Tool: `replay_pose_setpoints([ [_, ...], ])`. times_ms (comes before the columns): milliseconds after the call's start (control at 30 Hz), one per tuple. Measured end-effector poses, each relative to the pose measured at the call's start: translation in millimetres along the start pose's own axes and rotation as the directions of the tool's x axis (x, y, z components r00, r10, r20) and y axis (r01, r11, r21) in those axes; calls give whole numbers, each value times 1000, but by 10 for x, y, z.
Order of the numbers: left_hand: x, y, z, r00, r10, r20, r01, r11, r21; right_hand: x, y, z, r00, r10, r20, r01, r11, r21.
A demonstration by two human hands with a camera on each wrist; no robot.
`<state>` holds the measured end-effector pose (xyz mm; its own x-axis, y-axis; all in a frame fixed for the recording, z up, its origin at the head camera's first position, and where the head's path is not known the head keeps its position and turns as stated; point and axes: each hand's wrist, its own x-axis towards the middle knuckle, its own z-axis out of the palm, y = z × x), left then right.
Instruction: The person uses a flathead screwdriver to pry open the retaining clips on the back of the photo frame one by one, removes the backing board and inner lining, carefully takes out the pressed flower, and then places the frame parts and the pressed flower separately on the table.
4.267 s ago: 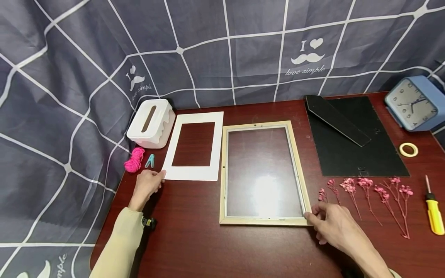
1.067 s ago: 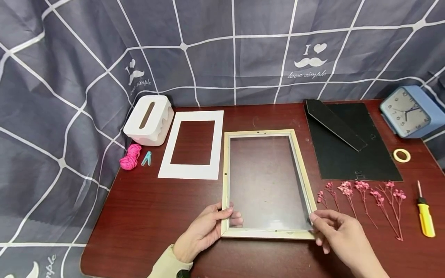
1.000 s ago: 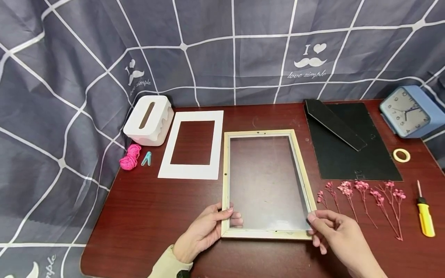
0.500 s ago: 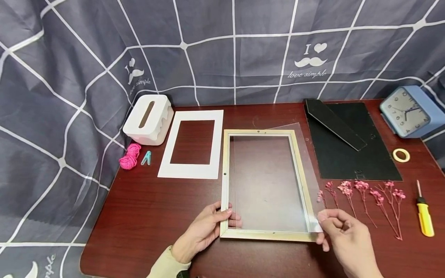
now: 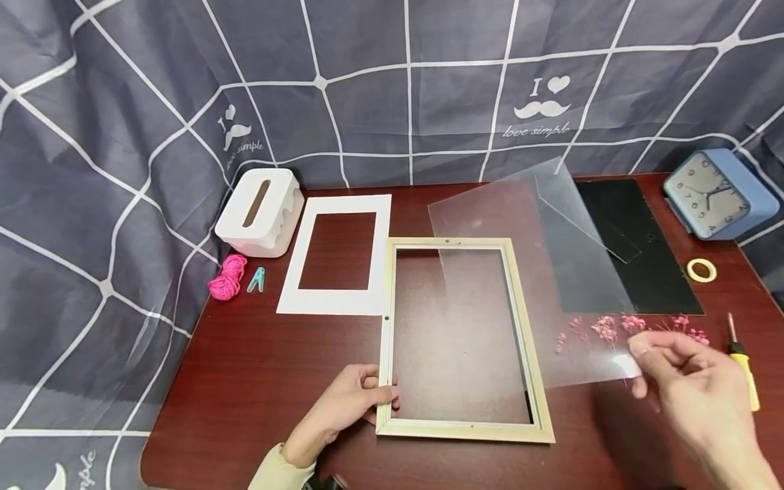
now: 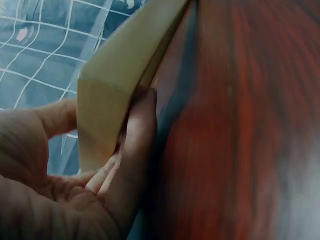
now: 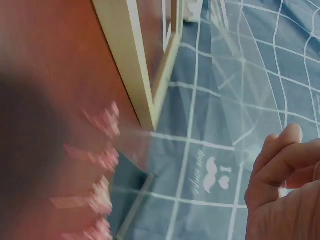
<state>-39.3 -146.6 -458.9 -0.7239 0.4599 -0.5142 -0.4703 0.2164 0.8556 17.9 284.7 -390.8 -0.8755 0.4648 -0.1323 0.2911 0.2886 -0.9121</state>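
My left hand (image 5: 354, 395) grips the lower left side of a pale wooden picture frame (image 5: 539, 401), thumb on top and fingers beneath. In the left wrist view the frame's thick corner (image 6: 102, 100) sits between thumb and fingers. My right hand (image 5: 695, 381) pinches the near right corner of a clear sheet (image 5: 588, 340), lifted out and held tilted above the frame's right side. Through it show the black backing board (image 5: 664, 272) and several pink dried flower sprigs (image 5: 606, 330). The right wrist view has the sheet (image 7: 245, 100) rising beyond my curled fingers.
A white mat board (image 5: 331, 301) lies left of the frame, beside a tissue box (image 5: 260, 211), pink yarn (image 5: 227, 278) and a teal clip (image 5: 256, 280). To the right are a blue clock (image 5: 723, 194), a tape roll (image 5: 701, 270) and a yellow screwdriver (image 5: 744, 367).
My left hand has gone from the mat board to the frame. The right hand has drawn the clear sheet out of the frame, up and to the right. The frame has shifted slightly nearer.
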Motion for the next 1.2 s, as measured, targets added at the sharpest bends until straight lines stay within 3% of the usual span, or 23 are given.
replay_pose_setpoints([
  [100, -86, 20, -23, 999, 22, -40, -15, 985, 174, 244, -141, -99, 999, -34, -2, 34, 999, -26],
  [233, -188, 27, -40, 995, 61, -77, -29, 934, 356, 641, -339, -191, 997, -66, 43, 69, 995, -66],
  [400, -300, 0, -40, 998, 57, -41, -38, 928, 371, 1205, -580, -139, 980, -172, 104, 187, 970, -155],
  [500, -378, -14, -37, 999, 38, -14, -29, 921, 387, 1515, -720, -44, 957, -253, 144, 281, 933, -225],
  [600, -439, -12, -31, 1000, 25, -12, -18, 902, 431, 1812, -891, 36, 942, -273, 197, 321, 904, -282],
  [767, -437, 0, 14, 999, 12, -43, 10, 877, 481, 2355, -1135, 124, 914, -256, 314, 360, 869, -340],
  [833, -412, 0, 47, 998, 14, -59, 17, 867, 498, 2547, -1171, 166, 900, -237, 366, 378, 841, -386],
  [933, -383, 6, 105, 996, 28, -83, 21, 843, 537, 2795, -1181, 236, 876, -195, 442, 391, 824, -409],
  [1067, -375, 23, 155, 993, 44, -113, 31, 813, 582, 3086, -1192, 371, 832, -181, 525, 421, 823, -382],
  [1133, -380, 31, 170, 990, 53, -131, 37, 797, 603, 3208, -1200, 454, 807, -190, 559, 453, 807, -379],
  [1200, -386, 35, 183, 987, 65, -150, 44, 778, 627, 3305, -1203, 534, 784, -192, 590, 493, 770, -405],
])
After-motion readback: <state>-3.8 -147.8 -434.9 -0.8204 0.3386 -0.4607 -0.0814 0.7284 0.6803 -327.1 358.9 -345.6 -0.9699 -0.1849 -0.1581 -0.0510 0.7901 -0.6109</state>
